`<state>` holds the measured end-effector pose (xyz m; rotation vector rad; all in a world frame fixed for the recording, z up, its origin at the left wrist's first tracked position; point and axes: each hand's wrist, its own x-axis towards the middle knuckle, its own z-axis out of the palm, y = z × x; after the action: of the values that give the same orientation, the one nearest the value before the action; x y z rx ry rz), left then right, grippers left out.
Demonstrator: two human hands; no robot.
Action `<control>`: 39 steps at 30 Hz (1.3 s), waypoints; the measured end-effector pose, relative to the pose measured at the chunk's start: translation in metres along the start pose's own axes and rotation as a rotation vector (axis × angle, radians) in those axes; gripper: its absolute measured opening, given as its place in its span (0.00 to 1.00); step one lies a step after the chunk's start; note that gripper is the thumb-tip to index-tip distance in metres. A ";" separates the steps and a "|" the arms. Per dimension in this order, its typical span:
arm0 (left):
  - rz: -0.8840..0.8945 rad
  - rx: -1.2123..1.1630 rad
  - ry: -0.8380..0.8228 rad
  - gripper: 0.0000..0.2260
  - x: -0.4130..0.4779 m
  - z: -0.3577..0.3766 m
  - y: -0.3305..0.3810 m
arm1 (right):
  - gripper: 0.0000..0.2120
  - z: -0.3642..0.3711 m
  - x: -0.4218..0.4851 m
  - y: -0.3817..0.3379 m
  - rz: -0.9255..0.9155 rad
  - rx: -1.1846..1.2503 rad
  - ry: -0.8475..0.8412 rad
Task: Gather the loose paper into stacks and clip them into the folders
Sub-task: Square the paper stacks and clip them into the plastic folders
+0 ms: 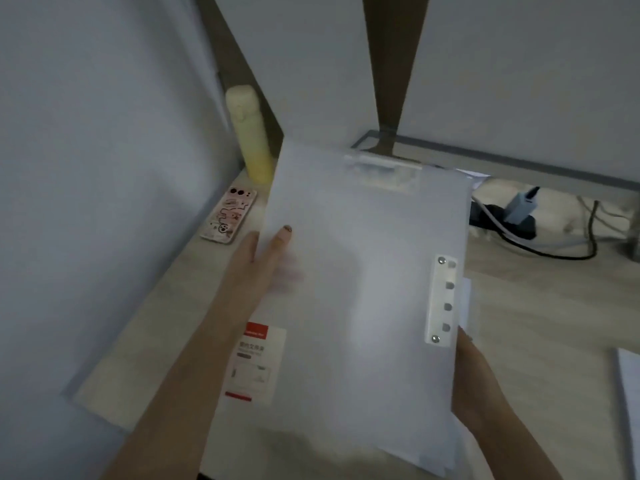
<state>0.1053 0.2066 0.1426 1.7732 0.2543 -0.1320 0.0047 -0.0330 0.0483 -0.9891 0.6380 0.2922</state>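
Note:
A translucent white folder (363, 271) fills the middle of the head view, held tilted above the desk. A side clip strip (441, 299) with two rivets runs along its right edge, and a top clip (381, 166) sits at its far end. White paper sheets (465, 299) stick out past the right edge and at the bottom. My left hand (263, 261) grips the folder's left edge, thumb on top and fingers behind. My right hand (474, 379) holds the lower right edge. A red and white label (256, 362) shows at the lower left of the folder.
A phone in a pink case (230, 214) lies on the light wooden desk (156, 323) at the left, beside a tall yellow bottle (251, 133). A power strip with a charger and cables (519, 216) lies at the back right. More paper (628, 393) sits at the right edge.

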 end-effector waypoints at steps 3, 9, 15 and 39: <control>-0.090 -0.022 -0.116 0.14 -0.009 0.057 -0.019 | 0.23 -0.043 -0.022 -0.010 -0.020 0.193 0.034; -0.122 0.151 -0.370 0.17 -0.043 0.156 -0.064 | 0.14 -0.123 -0.070 -0.004 -0.175 -0.022 0.353; 0.187 0.741 -0.535 0.21 -0.079 0.197 -0.122 | 0.10 -0.178 -0.113 -0.004 -0.194 -0.098 0.559; 0.332 1.199 -0.469 0.44 -0.068 0.150 -0.194 | 0.19 -0.221 -0.067 0.002 -0.120 -0.434 0.569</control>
<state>-0.0005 0.0920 -0.0589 2.8450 -0.5911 -0.5307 -0.1291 -0.2152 0.0029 -1.5447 1.0512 0.0337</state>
